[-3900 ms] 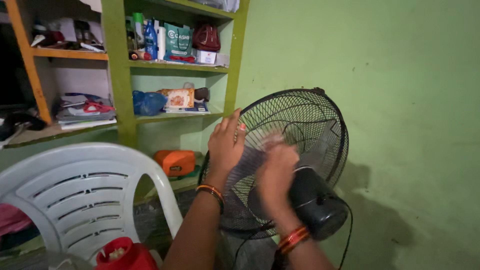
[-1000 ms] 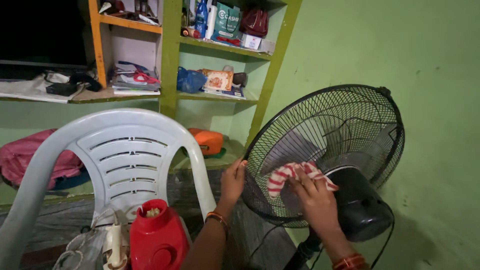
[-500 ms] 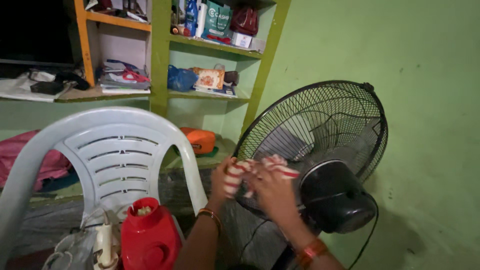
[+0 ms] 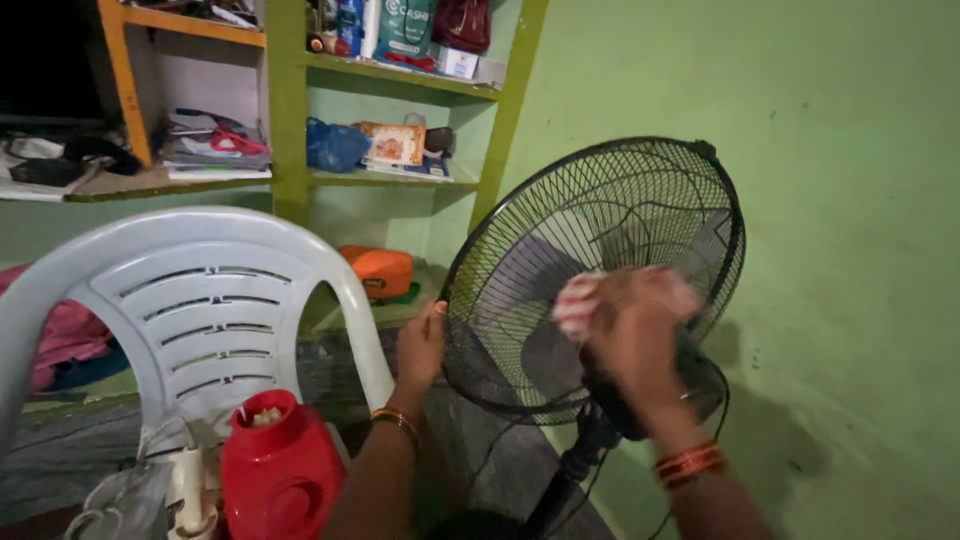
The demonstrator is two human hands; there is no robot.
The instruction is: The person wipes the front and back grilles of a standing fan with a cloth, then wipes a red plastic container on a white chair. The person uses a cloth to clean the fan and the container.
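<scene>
The fan (image 4: 600, 270) stands on its pole near the green wall, its round wire guard (image 4: 520, 250) tilted up and facing away, so the back of the guard and the dark motor housing turn toward the person. The guard's face runs from low left to high right.

The right hand (image 4: 635, 335) sits in front of the guard's centre, just above the motor, and covers most of the housing. It is blurred. A cloth (image 4: 578, 300) with red and pale stripes shows at its left side, bunched against the wire; the grip looks closed round the cloth, though the blur hides the fingers. The cloth lies to the left of the palm, on the guard, between the hub and the left rim.

The left hand (image 4: 420, 345) is at the guard's left rim, lower down, fingers curled onto the outer ring and touching it. It is the nearer hand to the rim; the right is the nearer to the hub. The two hands are well apart across the lower left part of the guard.

A white chair (image 4: 200, 290) stands near left, with a red jar (image 4: 280, 465) before it. Shelves (image 4: 400, 180) fill the far left.
</scene>
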